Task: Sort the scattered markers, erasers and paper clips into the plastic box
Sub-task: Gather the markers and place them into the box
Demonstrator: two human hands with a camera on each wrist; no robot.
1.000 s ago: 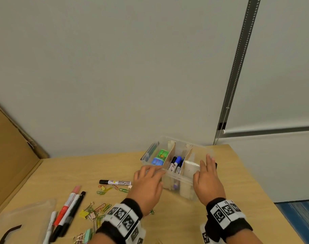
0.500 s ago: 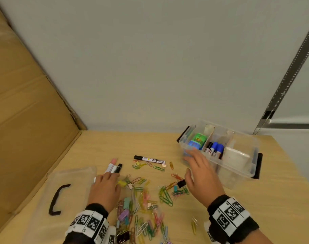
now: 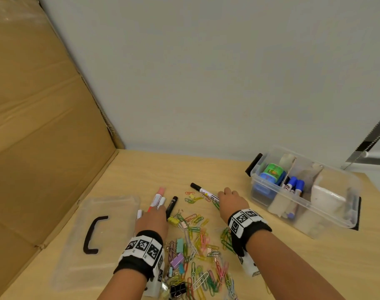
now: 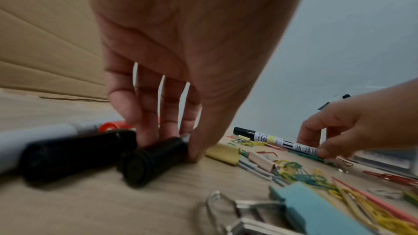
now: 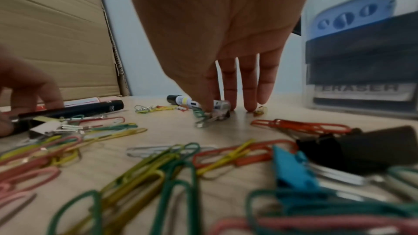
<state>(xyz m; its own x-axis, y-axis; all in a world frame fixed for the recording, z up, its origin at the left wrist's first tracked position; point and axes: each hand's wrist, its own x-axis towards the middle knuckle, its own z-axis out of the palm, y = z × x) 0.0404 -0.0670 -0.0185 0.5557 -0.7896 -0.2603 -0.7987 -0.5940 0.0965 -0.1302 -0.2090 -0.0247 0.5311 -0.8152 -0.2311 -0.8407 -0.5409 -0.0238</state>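
Observation:
My left hand (image 4: 181, 142) pinches a black marker (image 4: 156, 155) between thumb and fingers; it lies on the table beside a red marker (image 3: 157, 199) and another black-ended marker (image 4: 74, 151). My right hand (image 5: 214, 106) pinches the near end of a white-barrelled marker with a black cap (image 3: 203, 191), also lying on the table. Coloured paper clips and binder clips (image 3: 197, 245) are scattered between and in front of both wrists. The clear plastic box (image 3: 336, 213) stands to the right, holding erasers (image 3: 271, 173) and blue-capped markers (image 3: 293, 185) in separate compartments.
The box's clear lid (image 3: 111, 245) with a black handle lies flat at the left. A cardboard sheet (image 3: 44, 126) leans along the table's left side, and a pale wall closes the back. The table's right edge runs just beyond the box.
Both hands have left the box. The left came down onto the black marker at the left. The right swung left from the box front to the white marker.

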